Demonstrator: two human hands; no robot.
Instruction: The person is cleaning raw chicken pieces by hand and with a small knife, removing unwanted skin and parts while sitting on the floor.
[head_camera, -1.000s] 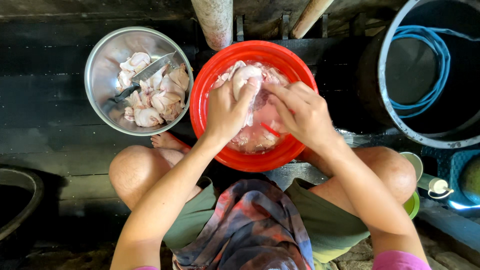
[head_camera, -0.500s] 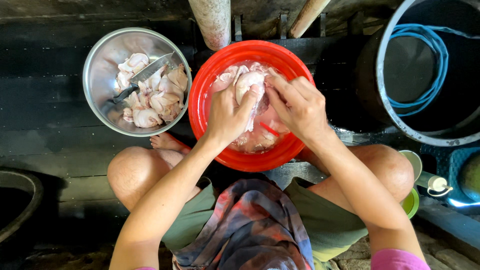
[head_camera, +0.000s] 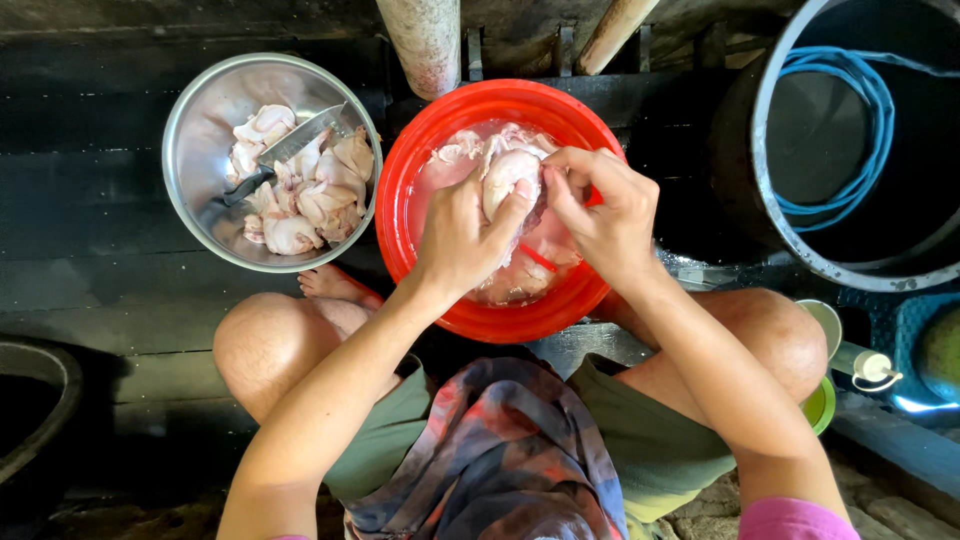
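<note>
Fingers of both hands meet on one pale raw chicken piece (head_camera: 508, 178), lifted just above the water in a red plastic basin (head_camera: 420, 150). Left hand (head_camera: 462, 238) grips the piece from the near side, thumb up along it; right hand (head_camera: 605, 212) pinches its right edge with curled fingertips. More chicken pieces (head_camera: 520, 275) lie under cloudy pinkish water in the same basin. Basin sits on dark wooden planks (head_camera: 90, 200), between the person's bent knees and a pale post (head_camera: 425, 40) at the far edge. Left of the basin, just beside it, a steel bowl (head_camera: 200, 120) holds a heap of cleaned chicken parts (head_camera: 320, 195), with a knife (head_camera: 285, 152) lying across them, dark handle toward the near left. Far right, a large dark tub (head_camera: 800, 250) with a coiled blue hose (head_camera: 855, 110) inside. Near right, beside the knee, a green cup (head_camera: 820, 405).
</note>
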